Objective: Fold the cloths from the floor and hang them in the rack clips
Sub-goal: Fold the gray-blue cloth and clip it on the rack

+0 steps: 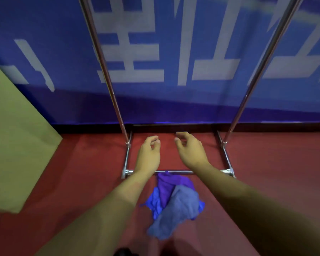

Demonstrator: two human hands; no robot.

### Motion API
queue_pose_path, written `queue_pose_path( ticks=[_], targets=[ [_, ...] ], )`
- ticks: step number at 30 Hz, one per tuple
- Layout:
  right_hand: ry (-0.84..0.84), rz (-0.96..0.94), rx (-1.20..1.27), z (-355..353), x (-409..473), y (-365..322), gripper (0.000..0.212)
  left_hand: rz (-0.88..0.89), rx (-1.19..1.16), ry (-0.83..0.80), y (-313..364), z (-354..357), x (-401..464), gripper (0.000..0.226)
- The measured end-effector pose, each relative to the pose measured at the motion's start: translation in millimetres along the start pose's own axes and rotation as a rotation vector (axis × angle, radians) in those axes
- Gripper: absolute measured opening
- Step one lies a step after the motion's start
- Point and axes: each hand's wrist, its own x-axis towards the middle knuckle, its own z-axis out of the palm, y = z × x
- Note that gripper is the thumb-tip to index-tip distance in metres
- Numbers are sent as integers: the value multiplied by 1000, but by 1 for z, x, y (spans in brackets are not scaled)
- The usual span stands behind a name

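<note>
A small heap of cloths lies on the red floor between my forearms: a purple cloth point(167, 185) at the far end, a bright blue cloth point(155, 202) at the left, and a grey-blue cloth point(177, 213) on top. My left hand point(149, 154) and my right hand point(190, 150) hover above the floor beyond the heap, inside the base of the chrome rack point(174, 171). Both hands hold nothing and their fingers hang loosely curled. The rack's clips are out of view above.
The rack's two chrome uprights point(107, 71) point(257, 74) rise on either side of my hands. A blue banner with white characters point(155, 52) covers the wall behind. A tan sheet point(13, 141) lies at the left. A dark object point(125, 252) shows at the bottom edge.
</note>
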Motion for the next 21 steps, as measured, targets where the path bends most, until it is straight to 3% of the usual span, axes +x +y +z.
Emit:
queue_pose_path(
  ticks=[14, 21],
  targets=[
    [-380, 370, -227, 111, -28, 216, 42, -399, 68, -174, -194, 122, -8, 29],
    [-341, 739, -107, 148, -54, 271, 63, -525, 299, -324, -266, 146, -37, 54]
  ],
)
